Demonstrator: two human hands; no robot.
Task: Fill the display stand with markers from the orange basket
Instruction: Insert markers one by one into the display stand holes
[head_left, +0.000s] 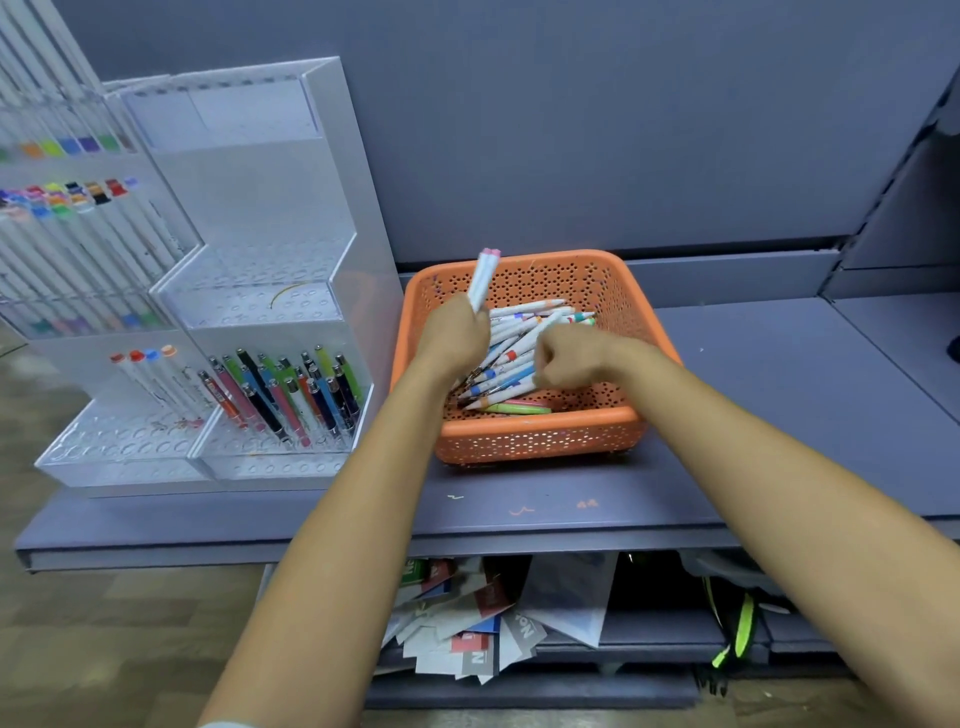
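An orange perforated basket (597, 280) sits on the grey shelf and holds several white markers (511, 371) with coloured bands. My left hand (454, 332) is over the basket's left side and grips a few white markers with pink caps (484, 278) that point upward. My right hand (566, 358) is inside the basket with its fingers curled round a white marker (540, 330) lying in the pile. The clear acrylic display stand (270, 306) stands to the left, with coloured pens (291, 395) in its lower right tier and a few markers (150, 376) in the lower left tier.
A second stand (67, 234) full of markers is at the far left. The grey shelf (779, 405) stretches to the right of the basket. Below the shelf lie scattered papers (478, 623) and a dark bag (737, 618) with green trim.
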